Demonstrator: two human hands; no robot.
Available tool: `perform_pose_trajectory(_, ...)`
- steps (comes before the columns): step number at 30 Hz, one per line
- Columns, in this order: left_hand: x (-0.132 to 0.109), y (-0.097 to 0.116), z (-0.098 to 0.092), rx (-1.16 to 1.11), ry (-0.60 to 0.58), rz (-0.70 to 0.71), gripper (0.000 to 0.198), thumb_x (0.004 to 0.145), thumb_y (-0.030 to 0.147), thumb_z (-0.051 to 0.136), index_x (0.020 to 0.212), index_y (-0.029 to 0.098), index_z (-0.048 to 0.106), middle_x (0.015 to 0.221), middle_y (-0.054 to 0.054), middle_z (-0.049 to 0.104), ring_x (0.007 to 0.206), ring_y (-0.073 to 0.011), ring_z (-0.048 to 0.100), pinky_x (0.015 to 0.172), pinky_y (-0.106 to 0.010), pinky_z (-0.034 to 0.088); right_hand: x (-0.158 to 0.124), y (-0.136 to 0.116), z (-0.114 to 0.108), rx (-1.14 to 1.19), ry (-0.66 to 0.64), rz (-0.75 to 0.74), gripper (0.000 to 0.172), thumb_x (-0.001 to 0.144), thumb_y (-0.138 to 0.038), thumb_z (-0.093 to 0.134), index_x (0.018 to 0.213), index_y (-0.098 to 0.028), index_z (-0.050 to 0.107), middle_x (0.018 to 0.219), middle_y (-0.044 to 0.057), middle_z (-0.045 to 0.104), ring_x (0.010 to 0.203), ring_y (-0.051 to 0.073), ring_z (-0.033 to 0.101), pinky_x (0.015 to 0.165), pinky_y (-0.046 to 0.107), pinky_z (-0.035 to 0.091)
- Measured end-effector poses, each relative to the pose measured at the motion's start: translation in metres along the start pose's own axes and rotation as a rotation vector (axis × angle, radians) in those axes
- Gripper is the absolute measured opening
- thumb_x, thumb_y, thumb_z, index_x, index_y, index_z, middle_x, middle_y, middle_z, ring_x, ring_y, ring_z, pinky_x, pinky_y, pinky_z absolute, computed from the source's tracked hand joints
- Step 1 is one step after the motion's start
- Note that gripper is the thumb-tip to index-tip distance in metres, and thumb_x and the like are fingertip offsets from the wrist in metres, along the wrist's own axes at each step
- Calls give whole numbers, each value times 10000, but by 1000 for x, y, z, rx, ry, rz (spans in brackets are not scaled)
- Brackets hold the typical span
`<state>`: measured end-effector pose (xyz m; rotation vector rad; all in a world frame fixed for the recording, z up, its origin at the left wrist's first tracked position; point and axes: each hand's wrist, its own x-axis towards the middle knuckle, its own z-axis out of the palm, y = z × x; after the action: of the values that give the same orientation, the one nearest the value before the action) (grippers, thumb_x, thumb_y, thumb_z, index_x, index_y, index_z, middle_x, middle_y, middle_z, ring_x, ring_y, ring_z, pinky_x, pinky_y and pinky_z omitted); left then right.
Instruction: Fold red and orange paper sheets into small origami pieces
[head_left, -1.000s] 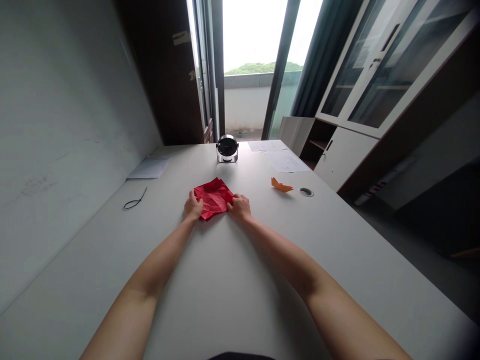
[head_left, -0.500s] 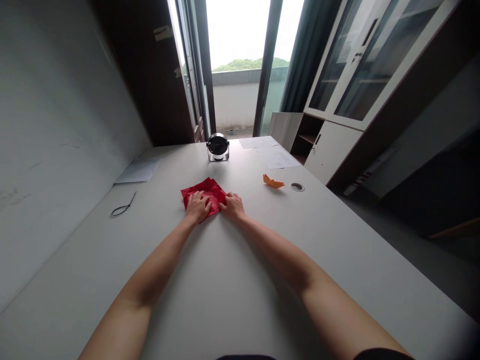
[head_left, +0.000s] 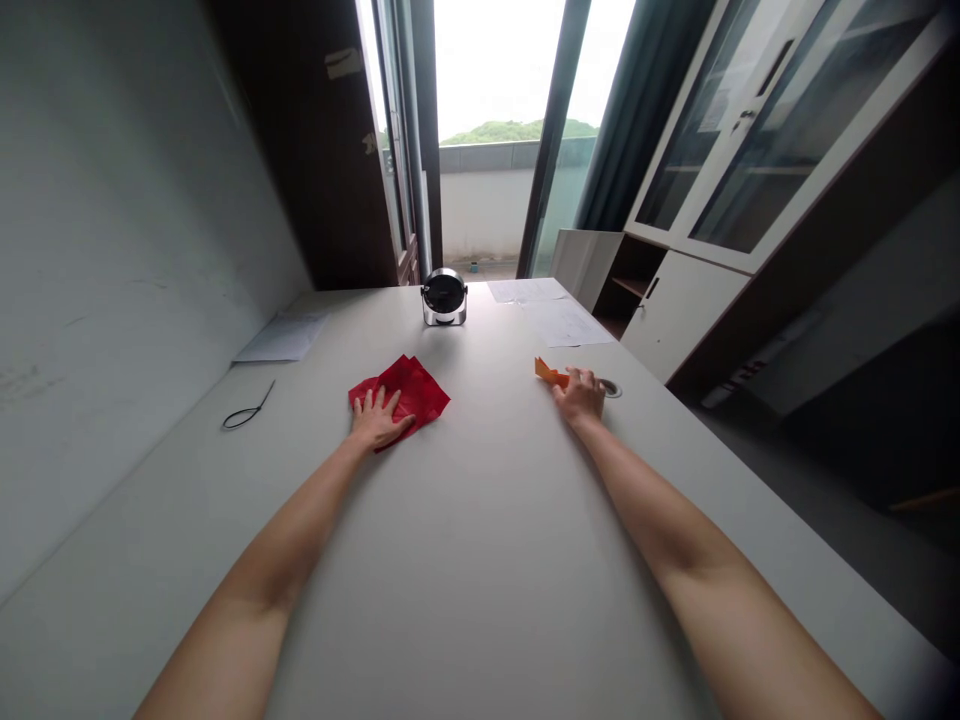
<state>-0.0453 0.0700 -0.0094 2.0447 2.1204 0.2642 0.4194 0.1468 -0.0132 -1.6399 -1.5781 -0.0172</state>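
My left hand (head_left: 379,420) lies flat with its fingers spread over the left part of the creased red paper (head_left: 420,390). The red sheet rests on the white table, several of its folds and corners standing out beyond my fingers. To the right, my right hand (head_left: 581,395) closes its fingers on an orange paper boat (head_left: 544,370). Only the left tip and part of the boat's side show; the rest is hidden behind my fingers.
Just past my right hand is a round cable hole (head_left: 613,388) in the table (head_left: 450,560). A round black device on a silver stand (head_left: 444,297) is at the back. Papers (head_left: 566,323) lie back right, more papers (head_left: 281,338) at left, near a black cable tie (head_left: 244,415).
My right hand has left the red paper and moved right onto the orange paper boat. My left hand has slid slightly left and flattened, with the fingers spreading. The view has shifted slightly.
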Motion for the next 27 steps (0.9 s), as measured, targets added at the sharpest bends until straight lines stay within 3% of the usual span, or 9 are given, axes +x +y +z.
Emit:
perform_pose_trajectory(2,0,-5,-2,-4,3,-27,901,819,802,434,1560,294,359,1678,-108,166,1542,-419,47,1193,-635,7,-2,-1,4,33,-30,6,101,822,-257,618,881,-189,665,997,175,638,947,261,533,861,435,375)
perform_pose_trajectory(5,-3,-5,-3,-5,36,-24,861,832,776,450,1536,284,407,1664,-114,221,1542,-419,45,1193,-639,6,-14,-21,13,50,-74,-42,34,811,-216,612,817,-198,641,928,131,648,862,228,533,809,367,391)
perform_pose_trajectory(9,-10,14,-4,24,183,164,678,872,651,514,1406,236,570,1596,-123,376,1528,-407,124,1216,-598,31,-38,-66,27,53,-269,-217,93,874,-252,543,862,-203,622,909,72,665,799,195,552,739,294,400)
perform_pose_trajectory(12,-13,29,-4,77,182,318,525,930,544,474,1328,234,616,1471,-111,528,1411,-332,386,1213,-495,203,-52,-99,41,132,-289,-210,113,861,-234,496,850,-206,604,851,41,663,700,168,540,663,267,380)
perform_pose_trajectory(15,-12,31,-3,116,134,299,555,944,553,435,1386,245,566,1463,-107,534,1327,-315,474,1134,-465,333,-60,-123,53,229,-245,-139,113,848,-248,492,867,-210,597,822,25,664,670,163,537,629,262,367)
perform_pose_trajectory(18,-8,22,-2,152,91,183,698,912,666,410,1476,260,481,1555,-124,434,1413,-387,371,1136,-552,288,-66,-134,57,274,-237,-148,109,846,-253,495,862,-213,595,807,18,657,658,159,536,624,263,363)
perform_pose_trajectory(22,-2,9,-2,175,28,71,865,844,805,362,1545,299,389,1618,-131,336,1475,-475,230,1160,-659,107,-73,-137,51,297,-218,-195,96,843,-252,505,846,-214,593,795,16,645,652,157,534,630,265,371)
perform_pose_trajectory(24,-1,4,-2,183,19,38,914,820,837,351,1558,298,366,1632,-131,305,1500,-482,160,1169,-661,36,-76,-136,48,316,-217,-207,92,845,-255,508,840,-214,590,792,15,643,645,154,534,629,263,378)
perform_pose_trajectory(27,-1,-2,-1,175,17,19,971,817,850,328,1575,243,335,1648,-151,256,1539,-425,53,1193,-622,-10,-79,-134,44,352,-244,-243,95,854,-265,516,827,-213,591,792,14,646,641,151,540,628,260,389)
